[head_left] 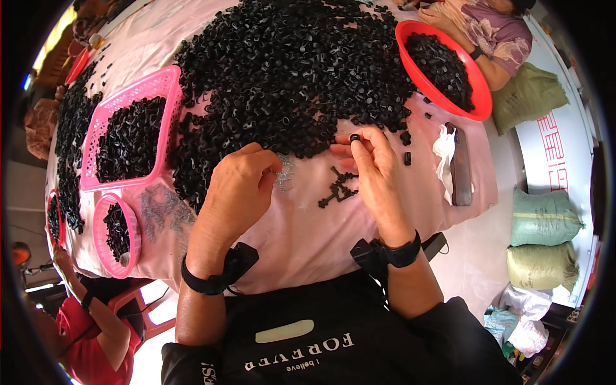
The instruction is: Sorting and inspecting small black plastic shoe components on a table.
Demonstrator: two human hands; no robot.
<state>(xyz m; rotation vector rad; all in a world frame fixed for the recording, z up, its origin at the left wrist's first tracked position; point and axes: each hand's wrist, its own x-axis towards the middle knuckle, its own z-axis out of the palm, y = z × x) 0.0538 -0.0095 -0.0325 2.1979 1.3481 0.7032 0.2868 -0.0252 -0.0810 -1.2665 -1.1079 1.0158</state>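
My right hand [377, 173] pinches a small black ring-like plastic part [354, 137] between thumb and forefinger. My left hand [239, 186] is closed with its fingertips together, and whatever they may hold is too small or hidden to make out. Beside those fingertips lies a little scatter of thin silver pins [284, 172]. On the pink cloth between my hands rest a few dark branched pieces [338, 189]. Just beyond both hands spreads a large heap of small black plastic parts [289, 70].
Left of me stand a pink basket [176, 96] and a round pink basket [136, 224], both holding black parts, near more silver pins [160, 212]. At right are a red basin [484, 109], a dark oblong case [461, 167] and white tissue [443, 151]. Co-workers sit left and far right.
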